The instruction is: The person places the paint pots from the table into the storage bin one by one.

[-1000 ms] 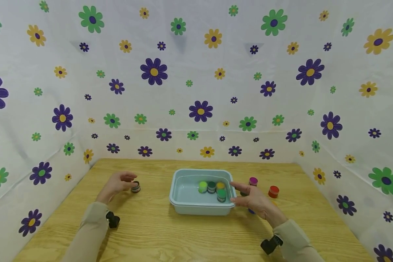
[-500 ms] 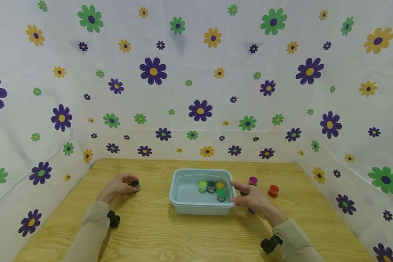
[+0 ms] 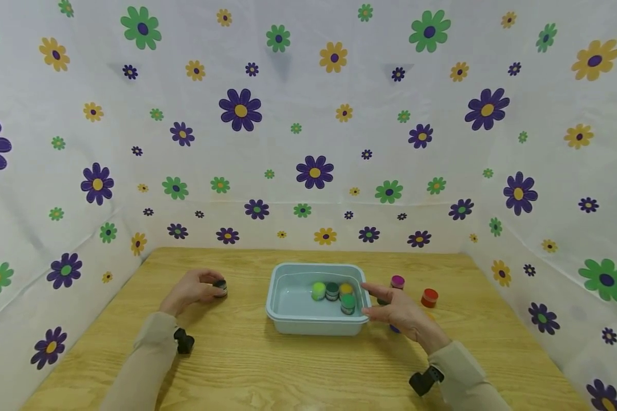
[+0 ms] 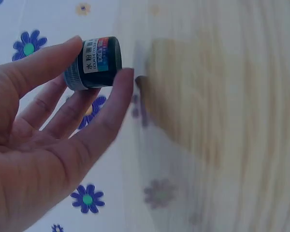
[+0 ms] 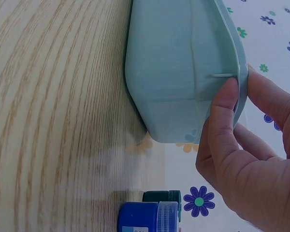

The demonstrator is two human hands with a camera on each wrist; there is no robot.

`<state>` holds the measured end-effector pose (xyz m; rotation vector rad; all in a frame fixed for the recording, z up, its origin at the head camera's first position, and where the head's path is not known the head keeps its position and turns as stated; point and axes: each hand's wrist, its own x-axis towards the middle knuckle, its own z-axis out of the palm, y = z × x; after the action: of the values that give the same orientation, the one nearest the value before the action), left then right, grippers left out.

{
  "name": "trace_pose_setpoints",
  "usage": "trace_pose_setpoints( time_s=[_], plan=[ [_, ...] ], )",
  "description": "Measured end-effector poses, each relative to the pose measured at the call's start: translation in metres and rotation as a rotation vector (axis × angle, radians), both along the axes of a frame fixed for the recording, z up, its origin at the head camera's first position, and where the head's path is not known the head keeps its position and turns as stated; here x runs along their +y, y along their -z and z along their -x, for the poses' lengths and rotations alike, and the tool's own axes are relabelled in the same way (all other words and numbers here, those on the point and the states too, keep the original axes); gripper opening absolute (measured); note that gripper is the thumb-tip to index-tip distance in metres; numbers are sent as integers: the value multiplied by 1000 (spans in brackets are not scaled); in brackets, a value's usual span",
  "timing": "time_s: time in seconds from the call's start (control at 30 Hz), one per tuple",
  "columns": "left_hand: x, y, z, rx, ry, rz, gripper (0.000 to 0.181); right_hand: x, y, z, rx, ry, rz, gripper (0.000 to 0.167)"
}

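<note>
My left hand (image 3: 194, 290) pinches a small dark paint jar (image 4: 94, 63) between thumb and fingers, left of the light-blue plastic tub (image 3: 308, 328). In the left wrist view the labelled jar seems just off the table, with a gap beside it. My right hand (image 3: 403, 317) grips the tub's right rim; the right wrist view has fingers and thumb on opposite sides of that rim. Inside the tub, toward its right, stand a lime-green jar (image 3: 318, 291), a dark green jar (image 3: 332, 292), a yellow jar (image 3: 346, 289) and a green jar (image 3: 347, 304).
Beyond my right hand are a magenta-topped jar (image 3: 397, 281) and a red jar (image 3: 429, 297). A blue jar (image 5: 142, 216) and a dark green jar (image 5: 160, 196) stand near the tub, partly hidden in the head view. Flower-printed cloth (image 3: 308, 222) encloses the wooden table (image 3: 267, 371).
My left hand has closed its fingers on the dark paint jar and moved it slightly right and away from me. My right hand stays on the tub's rim.
</note>
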<state>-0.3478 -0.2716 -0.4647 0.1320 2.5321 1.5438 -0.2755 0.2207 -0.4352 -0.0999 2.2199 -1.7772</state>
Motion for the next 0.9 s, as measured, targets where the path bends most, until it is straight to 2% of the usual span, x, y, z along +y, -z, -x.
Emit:
trace_pose_setpoints(
  time_s=[0.13,0.23,0.47,0.7,0.9],
  plan=[
    [10,-2,1,11,31,-97,46,1,-1,1,1,-2,-9,69],
    [18,-5,2,4,31,-158,46,0,0,2,-2,-4,-9,69],
    [36,-14,4,68,85,-173,49,-1,-2,-1,-4,-16,7,68],
    [59,-23,3,127,75,-217,47,1,0,-1,-3,-34,20,68],
    [79,-30,-2,169,71,-248,46,1,1,0,-8,-18,18,69]
  ],
)
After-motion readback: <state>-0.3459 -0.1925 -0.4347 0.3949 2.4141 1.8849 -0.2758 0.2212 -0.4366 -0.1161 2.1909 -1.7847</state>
